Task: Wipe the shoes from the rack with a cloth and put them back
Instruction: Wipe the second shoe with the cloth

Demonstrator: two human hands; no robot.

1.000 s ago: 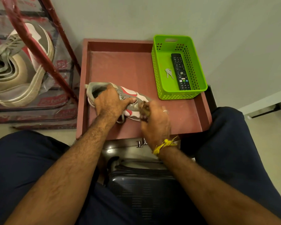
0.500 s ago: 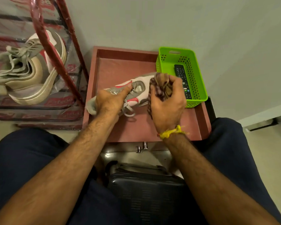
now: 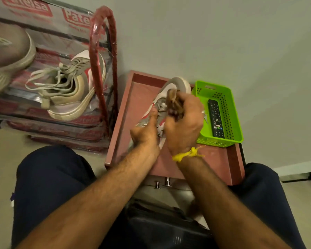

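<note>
Left grip [image 3: 144, 133] clamped on shoe [image 3: 171, 87], right grip [image 3: 184, 123] bunching cloth [image 3: 174, 103], over red tray [image 3: 138, 97], grey wall behind.

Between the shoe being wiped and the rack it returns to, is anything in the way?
Partly. The grey, white and red sneaker is held over the reddish-brown tray; the rack's red plastic-wrapped end frame stands between it and the shelf where the matching beige sneaker lies. Whether the shelf's front is open cannot be told.

Shoe [image 3: 171, 90] now tilted toe-up

Glossy plastic basket [image 3: 203, 141] (perforated), matt tray [image 3: 223, 159]
</note>
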